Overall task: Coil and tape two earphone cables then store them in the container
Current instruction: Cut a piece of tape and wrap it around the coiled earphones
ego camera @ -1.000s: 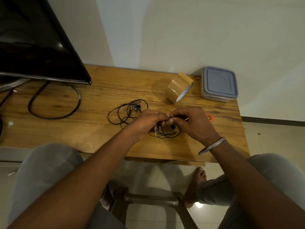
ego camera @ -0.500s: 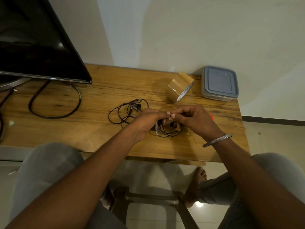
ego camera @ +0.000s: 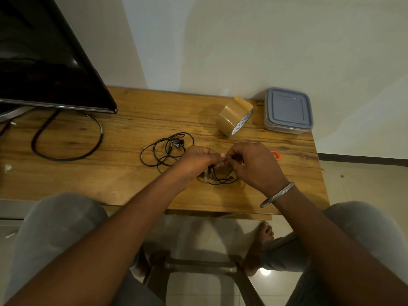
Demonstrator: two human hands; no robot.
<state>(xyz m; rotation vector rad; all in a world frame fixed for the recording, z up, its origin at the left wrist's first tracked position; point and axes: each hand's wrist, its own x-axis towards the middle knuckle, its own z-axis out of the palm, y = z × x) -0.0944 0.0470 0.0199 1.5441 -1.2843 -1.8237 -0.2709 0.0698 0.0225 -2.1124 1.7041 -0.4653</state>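
Two hands together at the front middle of the table: left hand and right hand fingertip to fingertip, both pinching the top of the coiled cable, loops spread below them on the wood. Just left of the left hand, second cable in a loose tangle; behind the hands, tape roll, and right of it, at the far corner, closed container.

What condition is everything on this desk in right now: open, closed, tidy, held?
Grey square plastic container: lid on, closed.
Brown packing tape roll: on its edge, loose end sticking up.
Coiled black earphone cable: bundled, pinched by both hands.
Loose black earphone cable: untidy, untouched.
Left hand: fingers pinch the coil's top.
Right hand: fingers pinch the coil's top.
Black screen: dark.
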